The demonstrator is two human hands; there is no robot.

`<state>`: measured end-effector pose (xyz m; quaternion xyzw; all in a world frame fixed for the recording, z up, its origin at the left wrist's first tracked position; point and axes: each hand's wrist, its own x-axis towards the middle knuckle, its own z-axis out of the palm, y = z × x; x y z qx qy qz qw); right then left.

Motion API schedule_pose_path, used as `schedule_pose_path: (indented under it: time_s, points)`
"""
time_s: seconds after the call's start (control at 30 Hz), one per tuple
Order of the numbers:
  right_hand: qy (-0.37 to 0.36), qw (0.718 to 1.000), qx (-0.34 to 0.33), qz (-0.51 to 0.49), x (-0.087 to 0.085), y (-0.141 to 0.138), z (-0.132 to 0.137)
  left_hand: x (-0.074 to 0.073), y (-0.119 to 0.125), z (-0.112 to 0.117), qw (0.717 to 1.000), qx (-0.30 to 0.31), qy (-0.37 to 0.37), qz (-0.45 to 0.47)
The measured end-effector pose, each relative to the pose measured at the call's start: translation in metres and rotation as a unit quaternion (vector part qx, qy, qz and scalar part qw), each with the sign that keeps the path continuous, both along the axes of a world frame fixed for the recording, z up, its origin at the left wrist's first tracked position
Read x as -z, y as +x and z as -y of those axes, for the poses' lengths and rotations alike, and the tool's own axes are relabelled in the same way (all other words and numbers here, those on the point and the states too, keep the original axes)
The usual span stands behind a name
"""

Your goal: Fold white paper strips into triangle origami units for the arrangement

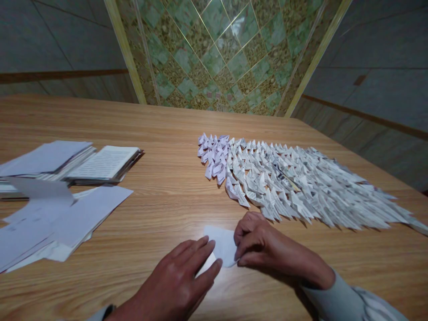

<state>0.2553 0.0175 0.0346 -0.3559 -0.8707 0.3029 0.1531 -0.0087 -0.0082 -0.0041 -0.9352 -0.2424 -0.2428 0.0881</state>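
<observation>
My right grip (257, 243) pinches a small paper piece (223, 245); my left hand (177, 281) lies flat, fingers open, pressing it down. On the smooth surface (167, 200) it may slip, skewing the crease.

Small white paper piece (223, 245), partly folded (seemingly), flat on table

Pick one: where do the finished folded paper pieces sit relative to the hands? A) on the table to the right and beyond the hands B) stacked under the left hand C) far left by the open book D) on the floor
A: the folded paper pieces lie in packed rows on the table, beyond and right of the right hand, which pinches a small paper piece.
</observation>
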Motion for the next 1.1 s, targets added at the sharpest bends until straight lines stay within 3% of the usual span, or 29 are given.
schedule_pose_path:
  time_s: [0.37, 0.8, 1.1]
  points:
    - [0.065, 0.987, 0.143, 0.021, 0.022, -0.027, 0.004, -0.006, 0.002, -0.001, 1.000, 0.001, -0.018, 0.025]
    - [0.090, 0.984, 0.148, 0.051, 0.023, -0.033, 0.006, 0.001, 0.003, -0.002, 0.999, -0.019, -0.018, 0.020]
    - [0.223, 0.955, 0.147, 0.131, 0.035, -0.039, 0.004, 0.007, 0.004, -0.001, 1.000, -0.027, 0.009, 0.011]
